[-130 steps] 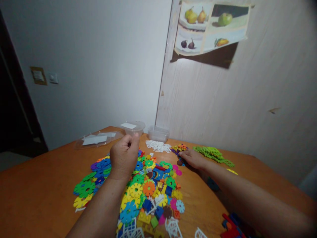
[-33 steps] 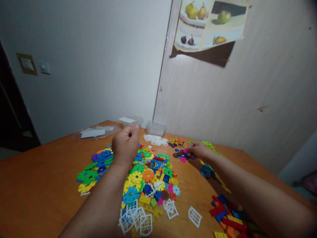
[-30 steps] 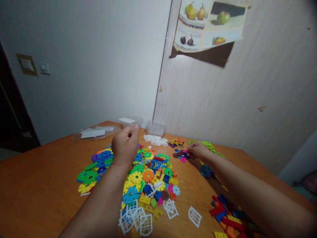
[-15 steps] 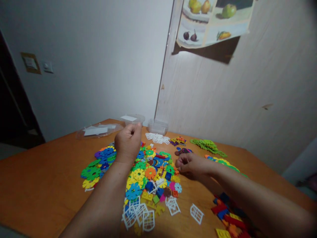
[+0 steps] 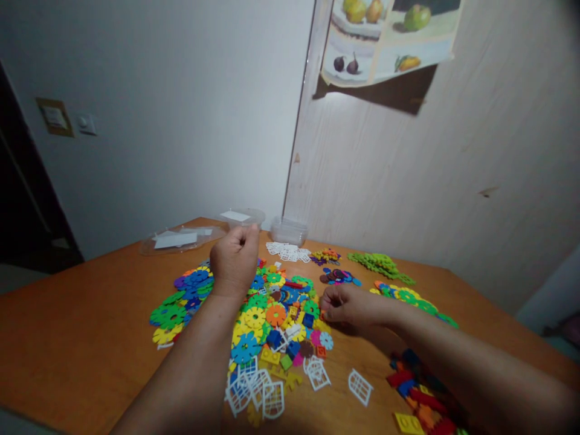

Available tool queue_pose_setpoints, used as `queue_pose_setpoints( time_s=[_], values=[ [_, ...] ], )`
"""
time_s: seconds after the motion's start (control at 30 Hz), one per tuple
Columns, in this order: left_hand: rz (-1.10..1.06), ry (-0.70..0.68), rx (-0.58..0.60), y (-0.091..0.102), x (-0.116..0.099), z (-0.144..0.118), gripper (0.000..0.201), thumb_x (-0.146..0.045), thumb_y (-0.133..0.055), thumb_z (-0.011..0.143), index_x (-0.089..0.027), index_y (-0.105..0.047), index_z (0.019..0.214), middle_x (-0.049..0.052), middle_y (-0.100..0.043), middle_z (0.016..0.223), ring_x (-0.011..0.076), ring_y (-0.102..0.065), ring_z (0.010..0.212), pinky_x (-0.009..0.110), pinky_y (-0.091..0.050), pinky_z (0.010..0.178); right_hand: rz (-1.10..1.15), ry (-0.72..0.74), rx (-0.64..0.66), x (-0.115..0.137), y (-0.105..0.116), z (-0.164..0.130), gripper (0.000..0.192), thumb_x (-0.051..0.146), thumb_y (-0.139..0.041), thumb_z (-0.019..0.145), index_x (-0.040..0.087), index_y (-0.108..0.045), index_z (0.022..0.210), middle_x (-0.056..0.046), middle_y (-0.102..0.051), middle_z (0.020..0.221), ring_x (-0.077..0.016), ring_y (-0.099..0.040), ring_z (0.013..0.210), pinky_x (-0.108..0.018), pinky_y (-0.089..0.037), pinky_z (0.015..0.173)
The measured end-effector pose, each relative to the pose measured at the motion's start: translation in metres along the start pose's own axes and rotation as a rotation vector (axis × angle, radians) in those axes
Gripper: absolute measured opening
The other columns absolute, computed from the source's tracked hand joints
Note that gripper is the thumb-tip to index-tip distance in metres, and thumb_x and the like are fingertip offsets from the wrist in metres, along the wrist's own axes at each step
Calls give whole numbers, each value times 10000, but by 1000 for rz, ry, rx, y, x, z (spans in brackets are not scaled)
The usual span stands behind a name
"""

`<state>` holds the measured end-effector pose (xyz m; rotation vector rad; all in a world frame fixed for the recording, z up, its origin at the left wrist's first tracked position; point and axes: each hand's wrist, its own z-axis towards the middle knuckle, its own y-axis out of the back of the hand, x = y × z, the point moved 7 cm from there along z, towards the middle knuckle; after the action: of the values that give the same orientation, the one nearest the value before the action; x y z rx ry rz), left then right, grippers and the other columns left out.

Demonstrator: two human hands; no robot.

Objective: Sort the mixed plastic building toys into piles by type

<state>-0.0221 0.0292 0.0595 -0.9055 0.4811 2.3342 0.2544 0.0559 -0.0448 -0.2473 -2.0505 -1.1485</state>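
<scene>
Currently holding the left hand (image 5: 234, 263) closed into a fist above the mixed pile of toy pieces (image 5: 276, 314), with the thumb on top. Cannot tell of anything inside that fist. Reaching with the right hand (image 5: 347, 304) to the right edge of the same pile, with thumb and forefinger bent together just beside a small orange piece (image 5: 322, 315). Cannot tell whether pinching that orange piece or only resting against it.

Have in the pile notched snowflake discs in yellow, orange, blue and green, along with small studded bricks, all on the wooden table (image 5: 90, 326). See white window-frame pieces (image 5: 273, 400) overlapping at the near end, and a single white window frame (image 5: 360, 386) lying apart to the right. Past the right hand, see a small cluster of brown, blue and pink discs (image 5: 339, 277), then a heap of orange, yellow and purple pieces (image 5: 325, 256). Farther right, have a stack of lime-green pieces (image 5: 379, 264) and a spread of snowflake discs (image 5: 412, 296). Below the right forearm, have a heap of building bricks (image 5: 423, 399), partly hidden. At the far edge, see a clear plastic box (image 5: 289, 232) beside white lattice pieces (image 5: 289, 252).
</scene>
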Motion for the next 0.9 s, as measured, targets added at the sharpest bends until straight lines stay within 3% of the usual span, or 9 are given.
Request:
queue_pose_setpoints(
  time_s=[0.13, 0.27, 0.47, 0.6, 0.73, 0.9],
  values=[
    [-7, -8, -10, 1, -1, 1, 471, -424, -559, 920, -205, -406, 532, -45, -368, 505, 116, -373, 540, 272, -275, 568, -46, 6, -78, 6, 19, -24, 138, 309, -652, 774, 173, -643, 796, -6, -634, 715, -106, -529, 624, -205, -406, 547],
    [-5, -32, -7, 0, 0, 3, 459, -422, -560, 916, -202, -431, 536, -46, -372, 508, 117, -388, 548, 267, -283, 567, -60, -42, -101, -12, 33, -61, 178, 343, -683, 773, 177, -687, 837, -21, -692, 777, -123, -577, 674, -209, -438, 595],
    [-1, -23, -19, 1, 0, 4, 440, -413, -571, 904, -200, -441, 543, -48, -373, 515, 116, -385, 551, 267, -286, 566, -38, -119, -34, -52, 37, -122, 303, 465, -673, 829, 162, -668, 825, -15, -646, 740, -121, -547, 659, -222, -433, 606],
    [-16, -36, -9, 0, 0, 3, 454, -418, -580, 905, -200, -423, 539, -52, -351, 517, 113, -372, 546, 268, -280, 563, -108, -132, -26, -62, 42, -150, 286, 434, -664, 848, 155, -639, 791, 1, -596, 728, -107, -489, 667, -220, -388, 609],
    [-25, -38, -5, -1, 2, 3, 445, -425, -576, 908, -199, -443, 548, -50, -377, 521, 115, -393, 547, 267, -288, 566, -62, -137, -99, -59, 45, -152, 286, 449, -679, 829, 172, -616, 800, -12, -624, 753, -125, -524, 681, -235, -409, 613],
    [-16, -48, -7, -1, 1, 3, 466, -429, -570, 916, -201, -420, 538, -53, -364, 504, 111, -378, 534, 266, -279, 563, 42, -4, -149, -32, 26, -116, 236, 409, -667, 833, 178, -626, 845, -51, -708, 866, -163, -620, 778, -257, -477, 679]
  ],
)
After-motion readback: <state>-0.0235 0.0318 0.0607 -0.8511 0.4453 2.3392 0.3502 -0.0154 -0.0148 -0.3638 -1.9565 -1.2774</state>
